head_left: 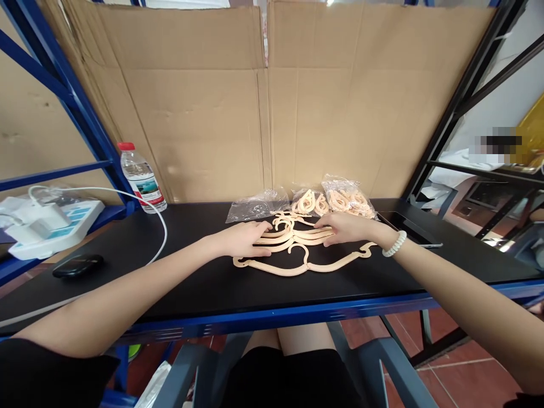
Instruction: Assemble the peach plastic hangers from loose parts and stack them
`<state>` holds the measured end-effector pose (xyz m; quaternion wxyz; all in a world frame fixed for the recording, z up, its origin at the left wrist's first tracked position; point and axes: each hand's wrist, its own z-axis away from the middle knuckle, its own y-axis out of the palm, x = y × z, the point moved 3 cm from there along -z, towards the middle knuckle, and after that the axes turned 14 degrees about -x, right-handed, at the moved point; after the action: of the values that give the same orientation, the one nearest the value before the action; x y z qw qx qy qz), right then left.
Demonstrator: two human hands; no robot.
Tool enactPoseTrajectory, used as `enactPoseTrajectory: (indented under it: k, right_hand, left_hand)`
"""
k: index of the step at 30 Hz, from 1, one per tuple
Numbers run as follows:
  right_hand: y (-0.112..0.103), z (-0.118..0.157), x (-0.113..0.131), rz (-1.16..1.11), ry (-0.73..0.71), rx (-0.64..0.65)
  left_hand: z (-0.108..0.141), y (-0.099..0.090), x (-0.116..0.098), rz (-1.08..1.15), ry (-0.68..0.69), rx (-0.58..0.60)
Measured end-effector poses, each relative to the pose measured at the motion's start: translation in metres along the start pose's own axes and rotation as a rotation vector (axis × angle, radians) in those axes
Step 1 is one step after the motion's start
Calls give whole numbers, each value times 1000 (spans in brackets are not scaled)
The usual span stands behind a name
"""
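Note:
Several cream-coloured clothes hangers (278, 247) lie bunched on the black tabletop, hooks pointing toward the back. My left hand (243, 239) grips the left ends of the bunch, thumb on the near side and fingers on the far side. At the opposite ends, my right hand (351, 228), with a pale coiled band on the wrist, holds the bunch the same way. A single hanger (335, 265) lies flat in front of the bunch, apart from both palms. My hands cover the ends of the bunched hangers.
Behind the hangers are a clear plastic bag (259, 205) and bags of cream-coloured pieces (351, 199). A dark phone-like slab (403, 226) lies right. At left are a water bottle (144, 180), power strip (59, 229), white cable (164, 226) and black mouse-like object (77, 265). Cardboard (204, 124) walls the back.

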<state>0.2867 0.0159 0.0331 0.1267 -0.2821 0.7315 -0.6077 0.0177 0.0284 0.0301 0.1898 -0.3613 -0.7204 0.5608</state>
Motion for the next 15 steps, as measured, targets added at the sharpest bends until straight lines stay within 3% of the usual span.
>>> enactPoseTrajectory:
  k: [6, 15]
  right_hand:
    - [1, -11, -3, -7, -16, 50]
    - [7, -21, -11, -47, -22, 17]
  left_hand:
    - [-7, 3, 6, -41, 112, 52]
    - [-11, 2, 14, -45, 143, 52]
